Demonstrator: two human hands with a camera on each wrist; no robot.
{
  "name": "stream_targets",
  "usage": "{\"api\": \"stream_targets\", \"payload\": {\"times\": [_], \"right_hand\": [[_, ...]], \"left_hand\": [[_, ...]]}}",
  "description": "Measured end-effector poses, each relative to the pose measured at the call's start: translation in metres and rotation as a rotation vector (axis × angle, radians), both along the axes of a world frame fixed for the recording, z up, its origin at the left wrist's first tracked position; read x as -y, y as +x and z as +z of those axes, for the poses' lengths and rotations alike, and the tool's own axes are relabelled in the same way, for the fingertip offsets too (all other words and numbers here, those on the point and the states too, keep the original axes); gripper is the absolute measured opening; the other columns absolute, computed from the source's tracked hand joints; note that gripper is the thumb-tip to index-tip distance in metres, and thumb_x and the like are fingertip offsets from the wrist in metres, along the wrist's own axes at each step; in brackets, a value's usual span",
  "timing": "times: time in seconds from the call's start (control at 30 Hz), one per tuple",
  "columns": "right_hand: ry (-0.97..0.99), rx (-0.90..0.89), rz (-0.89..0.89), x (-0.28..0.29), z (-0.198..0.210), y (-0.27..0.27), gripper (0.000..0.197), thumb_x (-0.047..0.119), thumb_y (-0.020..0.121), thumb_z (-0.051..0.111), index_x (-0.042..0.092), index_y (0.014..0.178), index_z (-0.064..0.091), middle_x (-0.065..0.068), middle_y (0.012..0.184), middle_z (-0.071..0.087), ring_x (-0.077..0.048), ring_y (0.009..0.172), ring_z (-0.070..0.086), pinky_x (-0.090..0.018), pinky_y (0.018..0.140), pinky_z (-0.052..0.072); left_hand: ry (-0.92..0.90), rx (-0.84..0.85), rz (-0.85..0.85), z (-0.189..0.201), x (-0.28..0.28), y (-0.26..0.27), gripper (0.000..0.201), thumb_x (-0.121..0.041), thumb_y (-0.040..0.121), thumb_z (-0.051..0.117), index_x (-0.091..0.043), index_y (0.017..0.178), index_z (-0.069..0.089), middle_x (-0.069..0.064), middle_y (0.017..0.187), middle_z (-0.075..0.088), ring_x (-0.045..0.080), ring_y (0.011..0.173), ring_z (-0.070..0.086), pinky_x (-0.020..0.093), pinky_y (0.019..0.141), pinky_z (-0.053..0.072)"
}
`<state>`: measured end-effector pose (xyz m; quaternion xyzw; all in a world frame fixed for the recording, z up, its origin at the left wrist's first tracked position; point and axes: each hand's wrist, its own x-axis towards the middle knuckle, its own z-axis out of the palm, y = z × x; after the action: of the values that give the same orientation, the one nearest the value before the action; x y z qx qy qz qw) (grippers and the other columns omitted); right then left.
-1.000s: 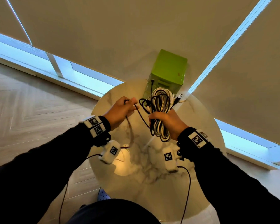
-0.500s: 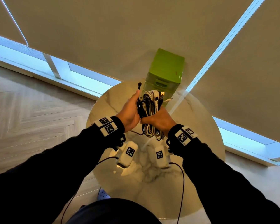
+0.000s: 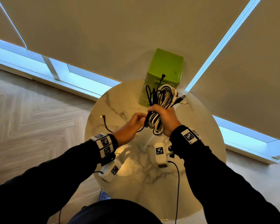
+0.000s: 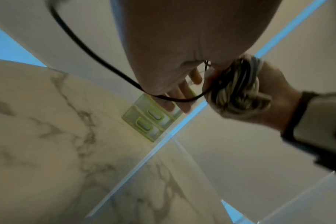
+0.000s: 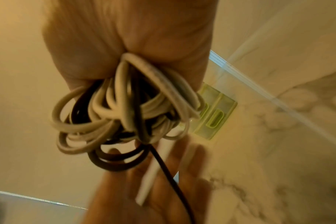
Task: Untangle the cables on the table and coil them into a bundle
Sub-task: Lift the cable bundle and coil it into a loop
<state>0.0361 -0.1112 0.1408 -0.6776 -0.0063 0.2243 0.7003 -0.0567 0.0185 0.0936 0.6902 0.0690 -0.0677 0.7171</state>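
Observation:
My right hand (image 3: 166, 117) grips a coiled bundle of white and black cables (image 3: 164, 96) upright above the round marble table (image 3: 136, 183). In the right wrist view the bundle's lower loops (image 5: 125, 109) hang out below the fist (image 5: 125, 37). My left hand (image 3: 132, 125) is just left of the bundle, fingers fairly straight. A loose black cable (image 4: 86, 45) runs from the bundle across its fingers (image 4: 180, 94). The cable's tail curves left over the table and ends in a plug (image 3: 102, 116). Several plugs stick out of the bundle's top.
A green plastic drawer box (image 3: 166, 67) stands at the table's far edge, right behind the bundle. Beige blinds and a window strip lie beyond it. White wrist-camera units with thin black leads hang under both wrists over the near half of the table.
The left hand has come off the bundle's left side and dropped lower. The black cable's tail now trails out to the left. The right hand has kept its grip on the bundle.

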Motion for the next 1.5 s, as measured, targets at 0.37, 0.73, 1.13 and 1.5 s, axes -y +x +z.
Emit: {"api": "stream_targets", "payload": {"times": [0.37, 0.73, 1.13, 1.5], "right_hand": [[0.034, -0.257, 0.338, 0.026, 0.017, 0.01, 0.015, 0.016, 0.08, 0.066, 0.001, 0.078, 0.064, -0.017, 0.073, 0.061, -0.029, 0.064, 0.06, -0.039, 0.071, 0.048], [-0.23, 0.075, 0.254, 0.024, 0.011, -0.001, 0.025, -0.003, 0.075, 0.075, 0.013, 0.093, 0.069, -0.001, 0.073, 0.068, -0.014, 0.068, 0.067, -0.028, 0.062, 0.053], [-0.126, 0.232, 0.255, 0.018, 0.007, -0.016, 0.057, 0.01, 0.074, 0.086, 0.017, 0.126, 0.064, 0.002, 0.115, 0.074, -0.01, 0.108, 0.069, -0.028, 0.095, 0.055], [-0.417, 0.247, 0.244, 0.01, -0.015, -0.009, 0.067, 0.034, 0.058, 0.084, 0.034, 0.121, 0.059, 0.01, 0.105, 0.073, -0.008, 0.098, 0.069, -0.04, 0.092, 0.057]], "left_hand": [[0.459, 0.029, -0.274, 0.008, -0.044, 0.003, 0.037, -0.059, 0.079, 0.07, -0.023, 0.071, 0.068, -0.009, 0.067, 0.053, 0.005, 0.065, 0.049, 0.022, 0.067, 0.041], [0.353, 0.104, 0.108, 0.028, -0.047, 0.025, 0.034, -0.046, 0.098, 0.054, -0.015, 0.1, 0.069, -0.001, 0.11, 0.062, 0.004, 0.093, 0.056, 0.021, 0.088, 0.043], [-0.281, -0.04, 0.315, 0.041, 0.004, 0.044, 0.052, -0.042, 0.107, 0.034, 0.006, 0.127, 0.042, 0.023, 0.126, 0.06, 0.022, 0.114, 0.065, 0.024, 0.081, 0.056], [-0.422, -0.152, 0.484, 0.03, 0.028, 0.049, 0.045, -0.037, 0.107, 0.037, -0.012, 0.143, 0.025, 0.01, 0.133, 0.052, 0.018, 0.116, 0.057, 0.027, 0.089, 0.051]]}}
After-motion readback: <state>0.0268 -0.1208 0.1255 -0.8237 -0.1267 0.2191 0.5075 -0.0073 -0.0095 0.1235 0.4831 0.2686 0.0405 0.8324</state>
